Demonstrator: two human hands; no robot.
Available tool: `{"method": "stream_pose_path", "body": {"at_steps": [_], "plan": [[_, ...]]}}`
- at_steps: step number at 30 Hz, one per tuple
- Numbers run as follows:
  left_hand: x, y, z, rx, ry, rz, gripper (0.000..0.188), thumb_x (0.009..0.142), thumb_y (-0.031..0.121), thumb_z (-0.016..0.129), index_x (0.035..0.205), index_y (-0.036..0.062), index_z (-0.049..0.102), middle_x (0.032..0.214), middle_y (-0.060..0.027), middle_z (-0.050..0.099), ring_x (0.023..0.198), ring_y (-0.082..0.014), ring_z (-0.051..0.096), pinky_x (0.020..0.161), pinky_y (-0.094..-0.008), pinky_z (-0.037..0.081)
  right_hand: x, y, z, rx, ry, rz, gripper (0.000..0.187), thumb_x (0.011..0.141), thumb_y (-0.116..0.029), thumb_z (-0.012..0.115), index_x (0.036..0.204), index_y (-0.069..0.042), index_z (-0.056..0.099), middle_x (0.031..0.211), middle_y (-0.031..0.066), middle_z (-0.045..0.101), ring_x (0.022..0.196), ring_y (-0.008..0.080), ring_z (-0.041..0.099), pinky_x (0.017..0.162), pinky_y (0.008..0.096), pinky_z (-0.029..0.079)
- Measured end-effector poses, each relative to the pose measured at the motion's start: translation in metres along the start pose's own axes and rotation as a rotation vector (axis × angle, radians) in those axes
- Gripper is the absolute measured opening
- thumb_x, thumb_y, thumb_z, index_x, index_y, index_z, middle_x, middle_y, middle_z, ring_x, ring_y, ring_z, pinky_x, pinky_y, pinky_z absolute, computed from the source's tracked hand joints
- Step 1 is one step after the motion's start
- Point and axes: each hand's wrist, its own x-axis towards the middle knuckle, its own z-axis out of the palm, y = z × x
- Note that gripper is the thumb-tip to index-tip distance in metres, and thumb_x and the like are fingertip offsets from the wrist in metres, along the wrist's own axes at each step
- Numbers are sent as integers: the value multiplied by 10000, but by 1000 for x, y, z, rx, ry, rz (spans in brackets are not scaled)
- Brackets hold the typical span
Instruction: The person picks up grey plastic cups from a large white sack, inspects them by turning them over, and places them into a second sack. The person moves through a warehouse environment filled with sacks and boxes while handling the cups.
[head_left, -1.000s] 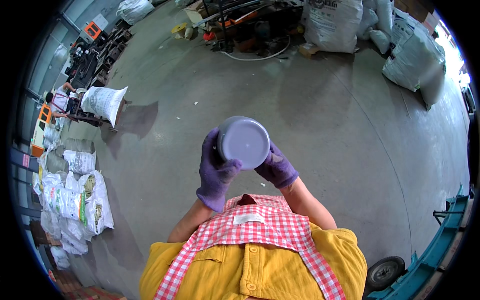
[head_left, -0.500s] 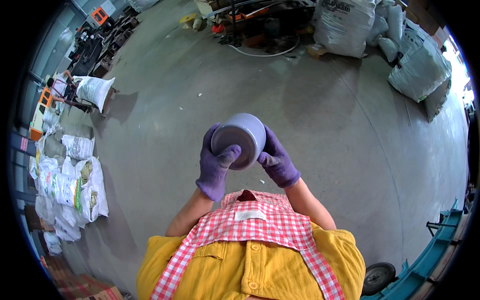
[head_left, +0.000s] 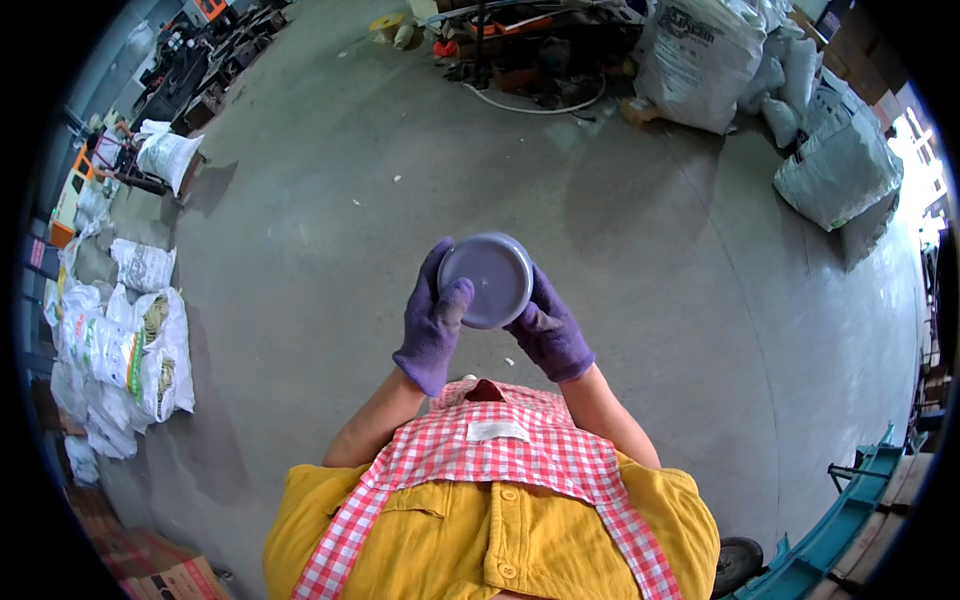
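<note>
I hold a round grey-lilac disc-shaped object (head_left: 487, 279), like a lid or shallow bowl, in front of my chest with both hands. My left hand (head_left: 434, 325) wears a purple glove and grips its left rim, the thumb resting on the flat face. My right hand (head_left: 548, 330), gloved the same, cups the object's lower right edge from behind. The flat face points up at the camera. Below the hands are my yellow shirt and a red-and-white checked collar.
A grey concrete floor (head_left: 330, 240) spreads all around. White filled sacks (head_left: 120, 340) lie piled at the left. Large bulk bags (head_left: 700, 60) stand at the back right, machinery and a hose (head_left: 530, 95) at the back. A teal cart frame (head_left: 850, 500) is at the lower right.
The round object has tilted so that its flat face now points more squarely at the camera. My left thumb has slid onto the face. The view has shifted slightly.
</note>
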Motion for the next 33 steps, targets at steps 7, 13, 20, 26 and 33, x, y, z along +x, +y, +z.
{"method": "stream_pose_path", "body": {"at_steps": [7, 13, 20, 26, 33], "plan": [[12, -22, -28, -167, 109, -64, 526, 819, 206, 575, 1264, 18, 367, 1182, -81, 472, 1073, -157, 441, 933, -284, 344, 27, 30, -13, 140, 4, 181, 622, 810, -203, 602, 1332, -124, 272, 1196, 19, 456, 1015, 140, 486, 828, 290, 435], [25, -33, -67, -158, 230, -87, 587, 760, 161, 633, 1253, -3, 362, 1165, -103, 465, 1073, -175, 446, 926, -299, 363, 71, 72, -10, 104, 1, 239, 648, 806, -240, 611, 1338, -111, 263, 1214, 26, 425, 1026, 139, 464, 827, 283, 426], [51, -38, -158, -17, 384, -2, 626, 713, 125, 661, 1243, -11, 357, 1163, -104, 446, 1068, -184, 442, 923, -305, 369, 154, 144, 23, 84, -119, 297, 592, 847, -245, 552, 1341, -102, 258, 1228, 41, 424, 1058, 157, 460, 853, 312, 424], [83, -24, -219, -69, 519, 49, 670, 687, 87, 674, 1253, -15, 330, 1195, -106, 408, 1088, -192, 422, 936, -311, 360, 227, 166, 67, -3, -208, 379, 568, 859, -244, 531, 1336, -81, 269, 1263, 61, 407, 1112, 192, 443, 903, 343, 405], [172, -14, -301, 23, 548, 139, 836, 656, 68, 677, 1323, -14, 180, 1292, -133, 328, 1190, -215, 347, 997, -337, 295, 369, 197, 107, -21, -300, 395, 504, 885, -222, 485, 1325, -67, 294, 1270, 71, 409, 1139, 204, 428, 927, 358, 393]]}}
